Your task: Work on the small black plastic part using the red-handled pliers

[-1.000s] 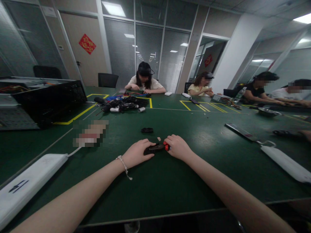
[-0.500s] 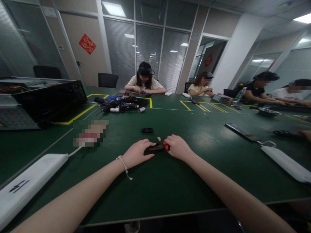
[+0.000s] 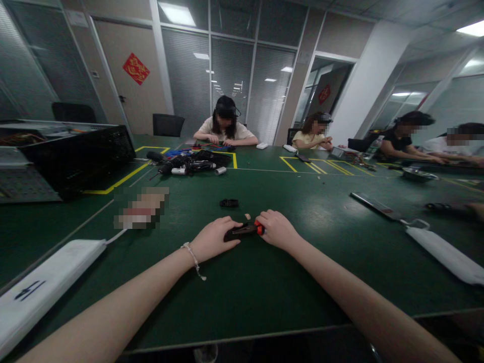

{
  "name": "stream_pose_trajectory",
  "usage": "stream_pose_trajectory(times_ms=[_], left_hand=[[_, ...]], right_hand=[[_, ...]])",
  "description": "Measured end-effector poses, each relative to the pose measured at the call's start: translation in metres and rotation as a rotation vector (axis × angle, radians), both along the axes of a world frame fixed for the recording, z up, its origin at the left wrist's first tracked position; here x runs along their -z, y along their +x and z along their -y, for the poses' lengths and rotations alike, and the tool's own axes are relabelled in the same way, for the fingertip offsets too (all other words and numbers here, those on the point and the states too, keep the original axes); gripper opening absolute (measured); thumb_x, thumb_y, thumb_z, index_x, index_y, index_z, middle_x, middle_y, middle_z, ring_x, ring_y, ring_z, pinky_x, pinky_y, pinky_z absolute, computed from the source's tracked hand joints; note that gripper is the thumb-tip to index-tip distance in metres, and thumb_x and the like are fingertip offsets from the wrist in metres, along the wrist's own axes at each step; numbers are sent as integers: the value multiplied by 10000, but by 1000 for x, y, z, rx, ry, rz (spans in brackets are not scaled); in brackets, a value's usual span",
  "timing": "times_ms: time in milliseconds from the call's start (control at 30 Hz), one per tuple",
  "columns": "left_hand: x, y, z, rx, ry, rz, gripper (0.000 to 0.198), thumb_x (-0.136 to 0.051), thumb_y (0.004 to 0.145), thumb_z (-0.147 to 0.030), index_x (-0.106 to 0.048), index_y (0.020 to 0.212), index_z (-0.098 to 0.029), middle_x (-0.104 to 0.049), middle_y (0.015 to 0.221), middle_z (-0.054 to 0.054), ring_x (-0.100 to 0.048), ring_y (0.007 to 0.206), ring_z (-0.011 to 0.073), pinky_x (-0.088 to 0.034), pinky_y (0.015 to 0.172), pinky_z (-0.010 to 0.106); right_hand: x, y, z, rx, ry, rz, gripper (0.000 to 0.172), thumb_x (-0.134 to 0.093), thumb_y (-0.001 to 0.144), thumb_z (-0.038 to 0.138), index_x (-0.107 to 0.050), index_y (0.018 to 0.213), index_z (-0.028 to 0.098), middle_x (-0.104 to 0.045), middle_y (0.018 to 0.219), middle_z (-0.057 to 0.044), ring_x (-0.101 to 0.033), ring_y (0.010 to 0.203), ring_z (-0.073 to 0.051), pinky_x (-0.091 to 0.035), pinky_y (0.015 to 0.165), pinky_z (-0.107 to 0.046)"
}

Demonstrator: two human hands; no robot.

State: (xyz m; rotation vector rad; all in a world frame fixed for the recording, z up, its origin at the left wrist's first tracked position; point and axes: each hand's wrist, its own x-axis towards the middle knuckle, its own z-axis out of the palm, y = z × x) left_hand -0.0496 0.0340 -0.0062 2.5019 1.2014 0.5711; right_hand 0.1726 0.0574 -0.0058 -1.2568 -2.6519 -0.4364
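Black part (image 3: 231,235) sits between our hands, on or just above the bench (image 3: 287,287); our left hand (image 3: 215,238) pinches it, our right-hand (image 3: 279,230) fingers curl around red-handled pliers (image 3: 259,228) against it. We judge this plier work unfinished; 1 black piece (image 3: 229,203) lies apart beyond.

The tool (image 3: 249,230) is red at one end and blackish, perhaps brownish, at the other. The tabletop (image 3: 242,297) is dark green with yellow tape lines (image 3: 235,160), the small part (image 3: 229,203) black, the bracelet (image 3: 194,258) whitish, the white block (image 3: 62,269) black-marked, the paper diamond (image 3: 136,69) red with gold characters.
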Motion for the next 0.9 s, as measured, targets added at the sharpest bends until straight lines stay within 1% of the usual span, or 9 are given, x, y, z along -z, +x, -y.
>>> stream_pose_trajectory(times_ms=[100,233,533,900], left_hand=[[1,0,0,-1,10,1,399,-559,762,-338,-475,1143,-255,-516,998,18,-517,882,182,-427,753,299],[1,0,0,-2,7,0,397,-557,763,-339,-473,1143,-261,-516,1002,14,-521,873,177,-431,738,294],[2,0,-1,5,18,2,389,-558,762,-338,-483,1133,-248,-518,1004,20,-519,882,182,-426,755,302],[-2,1,2,-15,-12,-3,398,-562,756,-328,-483,1138,-250,-522,997,18,-527,848,175,-434,707,283]], right_hand=[[1,1,-1,-6,2,1,153,-518,693,205,-561,830,154,-563,826,-53,-455,749,-163,-335,663,-265],[0,1,-1,-7,-4,-6,152,-518,694,206,-560,829,151,-563,836,-56,-456,750,-161,-337,664,-263],[-1,-1,0,20,-7,3,138,-520,705,211,-561,824,153,-562,827,-55,-457,746,-160,-335,666,-266],[-1,0,0,1,-16,9,172,-526,695,197,-562,857,152,-563,851,-56,-459,763,-160,-336,680,-264]])
